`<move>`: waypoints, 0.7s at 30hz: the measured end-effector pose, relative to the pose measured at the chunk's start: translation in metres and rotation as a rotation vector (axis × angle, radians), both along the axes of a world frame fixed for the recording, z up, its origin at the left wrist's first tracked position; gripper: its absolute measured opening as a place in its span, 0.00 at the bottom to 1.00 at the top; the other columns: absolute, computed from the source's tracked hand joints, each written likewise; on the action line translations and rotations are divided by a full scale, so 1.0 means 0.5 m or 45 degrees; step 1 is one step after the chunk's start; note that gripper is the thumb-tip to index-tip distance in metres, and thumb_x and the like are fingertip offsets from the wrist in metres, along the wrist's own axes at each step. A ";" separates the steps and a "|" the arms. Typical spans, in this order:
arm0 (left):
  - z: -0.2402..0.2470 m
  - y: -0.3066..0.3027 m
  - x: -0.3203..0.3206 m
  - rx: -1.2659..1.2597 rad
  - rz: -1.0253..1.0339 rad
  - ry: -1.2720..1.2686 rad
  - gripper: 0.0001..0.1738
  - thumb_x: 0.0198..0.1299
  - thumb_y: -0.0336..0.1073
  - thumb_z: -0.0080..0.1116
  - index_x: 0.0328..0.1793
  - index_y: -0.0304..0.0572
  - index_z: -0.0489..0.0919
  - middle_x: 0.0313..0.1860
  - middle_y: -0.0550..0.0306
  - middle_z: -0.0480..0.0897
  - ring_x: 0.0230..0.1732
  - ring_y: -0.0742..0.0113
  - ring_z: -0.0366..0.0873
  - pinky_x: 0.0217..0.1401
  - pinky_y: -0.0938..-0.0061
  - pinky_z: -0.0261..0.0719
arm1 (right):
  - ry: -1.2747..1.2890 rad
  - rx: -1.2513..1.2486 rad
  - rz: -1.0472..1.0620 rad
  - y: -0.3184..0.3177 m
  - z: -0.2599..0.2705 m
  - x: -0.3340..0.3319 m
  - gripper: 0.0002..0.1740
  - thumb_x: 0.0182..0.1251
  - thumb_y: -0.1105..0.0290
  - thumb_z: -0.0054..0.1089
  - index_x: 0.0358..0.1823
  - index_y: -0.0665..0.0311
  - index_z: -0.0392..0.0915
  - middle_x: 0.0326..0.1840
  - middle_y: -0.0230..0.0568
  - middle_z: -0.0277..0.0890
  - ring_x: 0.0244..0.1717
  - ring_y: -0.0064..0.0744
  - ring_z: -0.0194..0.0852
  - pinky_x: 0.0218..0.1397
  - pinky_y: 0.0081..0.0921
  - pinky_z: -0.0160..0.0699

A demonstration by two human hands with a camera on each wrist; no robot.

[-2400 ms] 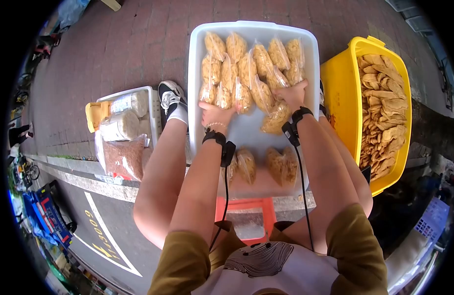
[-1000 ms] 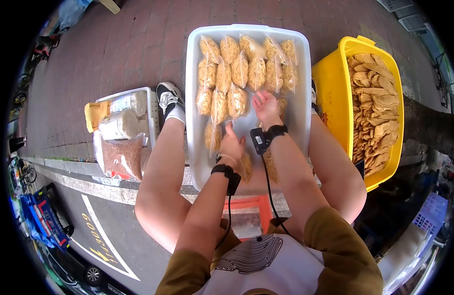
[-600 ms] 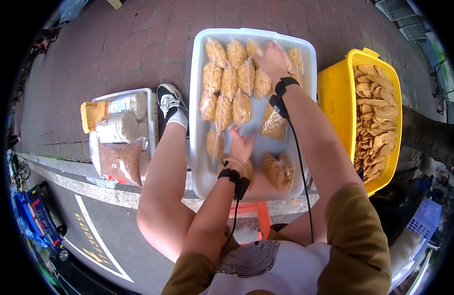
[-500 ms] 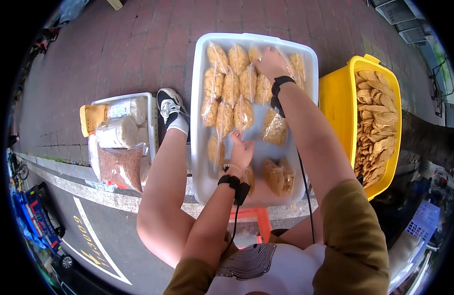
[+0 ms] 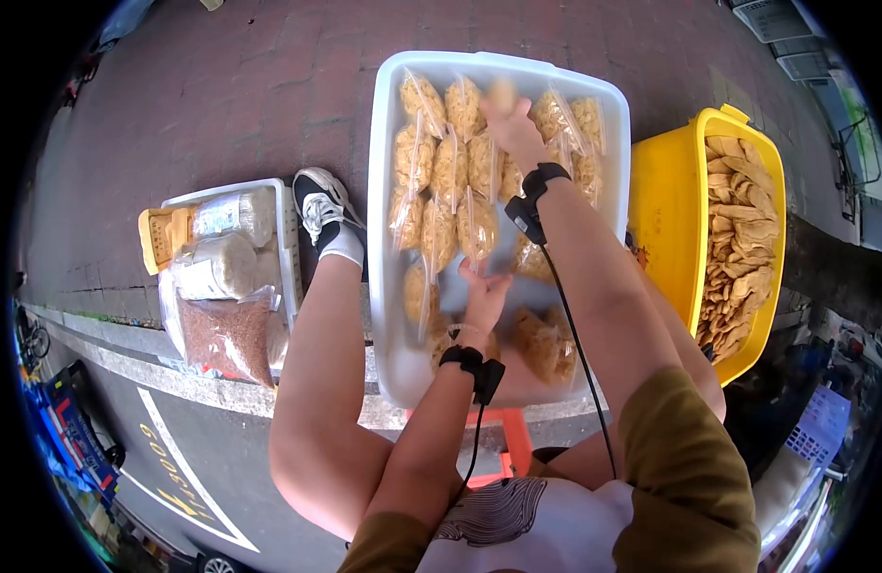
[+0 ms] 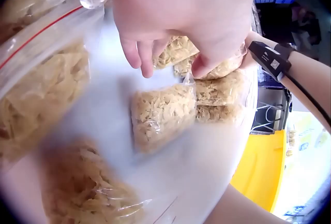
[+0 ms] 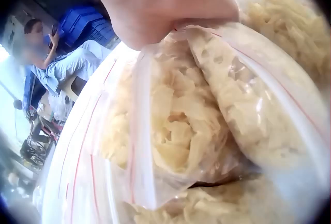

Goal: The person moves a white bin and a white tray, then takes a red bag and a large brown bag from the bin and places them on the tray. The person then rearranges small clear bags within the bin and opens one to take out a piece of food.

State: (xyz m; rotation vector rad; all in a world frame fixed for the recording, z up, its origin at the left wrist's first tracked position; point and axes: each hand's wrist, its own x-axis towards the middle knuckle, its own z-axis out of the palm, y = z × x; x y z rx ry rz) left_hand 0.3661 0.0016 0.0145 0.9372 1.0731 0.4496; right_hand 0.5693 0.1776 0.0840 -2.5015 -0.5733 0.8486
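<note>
Loosely, we hold our left hand (image 5: 484, 304) open above the white tray (image 5: 381, 201); our right hand (image 5: 515, 132) touches zip bags (image 5: 558, 122) lying in its far end, grip hidden, so we can't tell.

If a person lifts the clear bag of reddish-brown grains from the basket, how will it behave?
The bag will probably sag and change shape, because its thin plastic surrounds small, loose-looking grains. It is likely rather heavy for its size, as the filling looks dense. The shiny, smooth plastic may slip in the grip.
</note>
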 end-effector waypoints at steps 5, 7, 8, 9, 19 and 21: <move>0.011 0.054 0.010 -0.341 0.222 -0.091 0.44 0.50 0.37 0.65 0.65 0.45 0.46 0.55 0.55 0.69 0.45 0.75 0.70 0.42 0.81 0.65 | 0.509 0.286 -0.185 0.036 -0.182 0.103 0.35 0.61 0.41 0.47 0.49 0.71 0.69 0.38 0.46 0.75 0.39 0.37 0.75 0.44 0.28 0.73; 0.002 0.046 0.019 -0.357 0.250 -0.113 0.43 0.50 0.41 0.65 0.65 0.47 0.47 0.50 0.60 0.71 0.43 0.75 0.67 0.42 0.80 0.64 | 0.932 0.705 -0.333 0.034 -0.164 0.079 0.35 0.64 0.40 0.41 0.46 0.71 0.71 0.36 0.42 0.76 0.37 0.33 0.74 0.42 0.26 0.72; 0.001 0.041 0.025 -0.367 0.247 -0.115 0.43 0.50 0.41 0.65 0.65 0.47 0.47 0.50 0.60 0.71 0.43 0.75 0.67 0.42 0.80 0.64 | 0.882 0.532 -0.319 0.021 -0.102 0.068 0.34 0.66 0.40 0.38 0.44 0.67 0.74 0.37 0.41 0.76 0.39 0.32 0.74 0.46 0.27 0.71; 0.006 0.040 0.037 -0.382 0.248 -0.112 0.42 0.51 0.41 0.63 0.65 0.46 0.48 0.49 0.61 0.71 0.44 0.75 0.67 0.43 0.79 0.64 | 0.874 0.525 -0.320 0.021 -0.109 0.068 0.34 0.66 0.40 0.38 0.44 0.67 0.74 0.37 0.41 0.76 0.39 0.32 0.74 0.46 0.27 0.71; 0.157 0.087 0.147 -0.170 0.695 0.949 0.34 0.50 0.35 0.56 0.63 0.36 0.56 0.59 0.43 0.59 0.59 0.53 0.58 0.62 0.59 0.52 | -0.760 0.066 -0.122 -0.048 0.031 0.186 0.33 0.56 0.46 0.54 0.49 0.72 0.73 0.49 0.56 0.75 0.46 0.56 0.73 0.54 0.40 0.69; 0.150 0.079 0.144 0.259 0.729 0.938 0.33 0.48 0.35 0.55 0.62 0.38 0.58 0.59 0.43 0.59 0.61 0.50 0.57 0.63 0.56 0.49 | -0.224 -0.158 0.185 -0.031 0.019 0.208 0.37 0.54 0.43 0.56 0.51 0.72 0.68 0.49 0.58 0.73 0.47 0.56 0.73 0.52 0.39 0.71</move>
